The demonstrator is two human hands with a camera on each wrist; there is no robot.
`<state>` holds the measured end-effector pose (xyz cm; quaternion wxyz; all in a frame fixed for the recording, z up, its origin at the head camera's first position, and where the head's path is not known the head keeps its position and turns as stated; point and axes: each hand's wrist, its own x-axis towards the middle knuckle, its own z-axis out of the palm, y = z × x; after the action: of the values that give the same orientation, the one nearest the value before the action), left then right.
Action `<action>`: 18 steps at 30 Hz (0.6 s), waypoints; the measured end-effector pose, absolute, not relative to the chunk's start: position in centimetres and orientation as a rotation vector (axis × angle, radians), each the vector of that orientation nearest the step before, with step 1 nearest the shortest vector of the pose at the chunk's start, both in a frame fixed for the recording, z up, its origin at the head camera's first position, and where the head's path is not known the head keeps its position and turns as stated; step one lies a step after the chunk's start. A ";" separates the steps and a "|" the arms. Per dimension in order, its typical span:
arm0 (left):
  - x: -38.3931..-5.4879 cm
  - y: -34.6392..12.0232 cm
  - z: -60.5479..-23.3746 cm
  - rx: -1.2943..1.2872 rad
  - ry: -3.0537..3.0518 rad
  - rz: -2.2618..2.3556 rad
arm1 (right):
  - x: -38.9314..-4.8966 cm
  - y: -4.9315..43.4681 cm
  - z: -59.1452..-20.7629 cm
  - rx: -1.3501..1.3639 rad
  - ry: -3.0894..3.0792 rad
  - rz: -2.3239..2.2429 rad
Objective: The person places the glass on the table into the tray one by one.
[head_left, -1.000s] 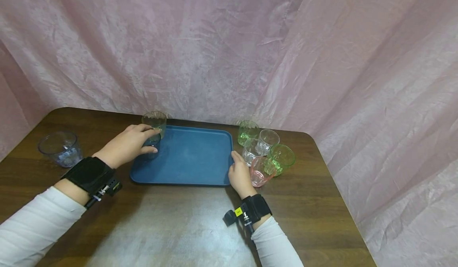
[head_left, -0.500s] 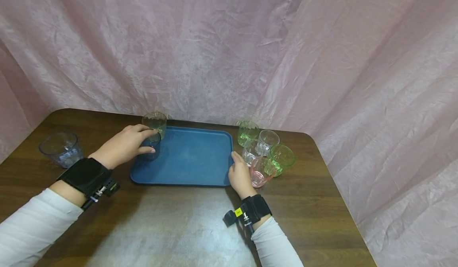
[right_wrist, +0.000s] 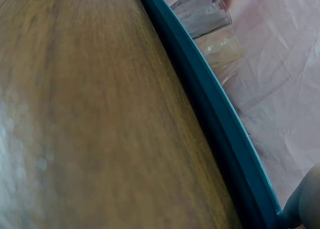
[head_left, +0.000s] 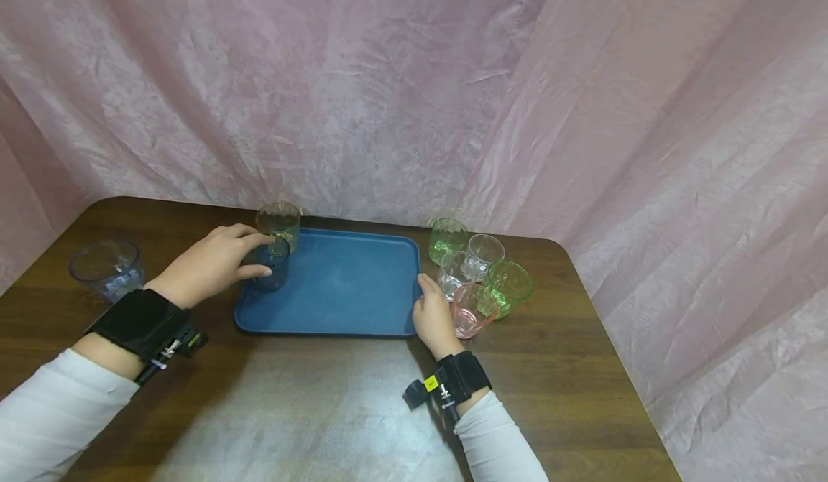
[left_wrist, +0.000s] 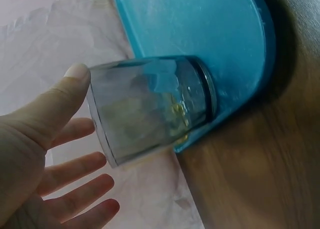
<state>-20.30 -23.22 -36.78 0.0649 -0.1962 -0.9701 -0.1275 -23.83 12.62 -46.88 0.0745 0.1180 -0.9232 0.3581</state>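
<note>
A blue-grey glass [head_left: 277,263] stands upright on the left end of the blue tray [head_left: 349,281]. My left hand [head_left: 216,259] is around its left side, fingers spread loosely. In the left wrist view the thumb is right at the rim of the glass [left_wrist: 150,109], and the fingers are spread apart at its other side. My right hand [head_left: 436,317] grips the tray's right edge near the front corner; its lower fingers are hidden. The right wrist view has the tray's side [right_wrist: 210,114] and a fingertip at its rim.
A yellowish glass [head_left: 279,216] stands behind the tray's left corner. A wide bluish glass [head_left: 113,274] is at far left. Right of the tray cluster a pink glass [head_left: 472,317], green glasses [head_left: 511,284] and clear glasses [head_left: 485,252]. A pink curtain [head_left: 388,94] hangs behind the table.
My left hand has drawn back slightly to the left, so more of the blue-grey glass shows. The glass stays about where it was. My right hand and the tray have not moved.
</note>
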 end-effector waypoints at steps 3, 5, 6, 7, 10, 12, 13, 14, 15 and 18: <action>-20.0 -23.8 -36.7 -0.571 -2.918 -0.391 | -23.8 12.6 -46.8 0.353 -2.763 1.071; -19.7 -24.3 -36.6 -0.551 -2.923 -0.391 | -23.8 12.6 -46.9 0.352 -2.761 1.070; -19.6 -24.5 -36.5 -0.542 -2.924 -0.388 | -23.8 12.6 -46.9 0.353 -2.761 1.069; -19.5 -24.9 -36.5 -0.532 -2.926 -0.389 | -23.8 12.6 -46.9 0.352 -2.762 1.066; -19.2 -25.9 -36.4 -0.490 -2.922 -0.383 | -23.8 12.6 -47.0 0.357 -2.761 1.065; -19.1 -26.8 -36.3 -0.450 -2.928 -0.386 | -23.8 12.6 -47.0 0.361 -2.759 1.064; -19.0 -27.3 -36.3 -0.428 -2.927 -0.385 | -23.7 12.6 -47.0 0.363 -2.759 1.063; -18.9 -27.8 -36.3 -0.402 -2.932 -0.380 | -23.7 12.6 -47.0 0.364 -2.757 1.065; -18.9 -28.3 -36.4 -0.380 -2.941 -0.383 | -23.7 12.6 -47.0 0.366 -2.753 1.063; -18.7 -30.0 -36.8 -0.322 -2.953 -0.371 | -23.6 12.6 -46.9 0.369 -2.745 1.060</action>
<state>-18.68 -30.03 -36.77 0.0739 -0.1073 -0.9837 -0.1237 -23.62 12.59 -46.87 0.0879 0.1238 -0.9221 0.3559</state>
